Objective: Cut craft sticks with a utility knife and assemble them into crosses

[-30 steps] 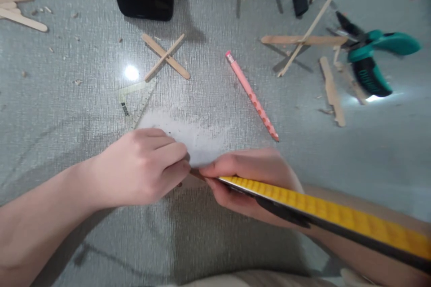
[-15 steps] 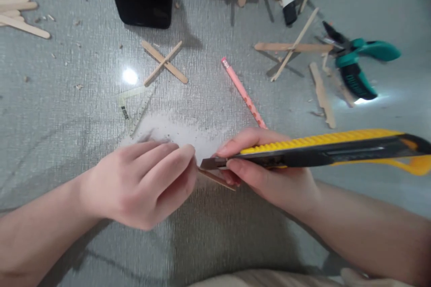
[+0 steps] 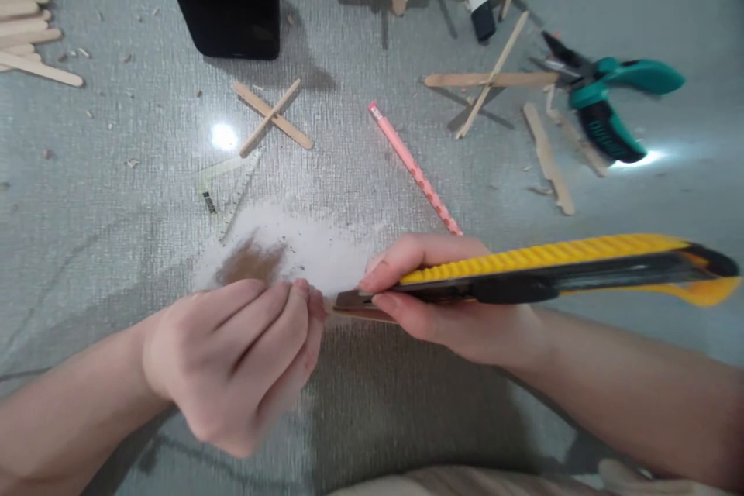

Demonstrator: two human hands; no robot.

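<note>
My right hand (image 3: 442, 302) is closed around a yellow and black utility knife (image 3: 558, 271), its short blade pointing left. Under the blade lies a thin wooden craft stick (image 3: 372, 315), partly hidden by the knife and my right fingers. Pinched fingers of my left hand (image 3: 238, 364) hold the stick's left end, which mostly disappears behind them. Just beyond my left hand is a patch of white powder (image 3: 325, 240) with a brown smudge in it. A clear set square (image 3: 232, 194) lies at the powder's far left edge.
A pink pencil (image 3: 412, 167) lies beyond my right hand. Two crossed sticks (image 3: 273, 116) rest near a black object (image 3: 232, 8). Green-handled pliers (image 3: 610, 93), more crossed sticks (image 3: 491, 80) and a broken stick (image 3: 549, 159) are at right. Stacked sticks (image 3: 29, 31) sit far left.
My left hand has shifted left and nearer to me, uncovering the brown smudge. The knife and stick have moved slightly left, and the stick lies closer in line with the blade.
</note>
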